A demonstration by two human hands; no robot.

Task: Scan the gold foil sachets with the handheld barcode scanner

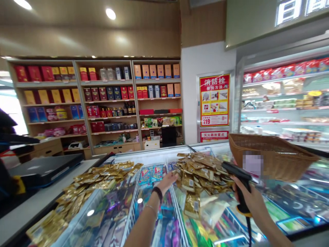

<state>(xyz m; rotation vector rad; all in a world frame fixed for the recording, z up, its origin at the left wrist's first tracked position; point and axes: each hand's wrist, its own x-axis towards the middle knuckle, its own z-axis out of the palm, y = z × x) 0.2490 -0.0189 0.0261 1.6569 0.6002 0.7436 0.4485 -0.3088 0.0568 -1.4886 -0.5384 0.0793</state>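
My right hand (248, 197) is wrapped round the handle of a black barcode scanner (238, 173). The scanner points left over a heaped pile of gold foil packets (203, 168), and its cord hangs down below my hand. At the left edge of that pile is my left hand (168, 180), with a dark beaded bracelet on the wrist. Its fingers look curled together against the packets; what they hold, if anything, I cannot make out. One gold packet with a printed label (192, 204) lies at the pile's near edge.
Both packet heaps, including the left one (102, 178), lie on a glass-topped freezer (123, 212). A wicker basket (277, 151) stands right of the pile. A grey counter (28, 200) runs along the left. Behind are stocked shelves (108, 96) and a refrigerated display (285, 113).
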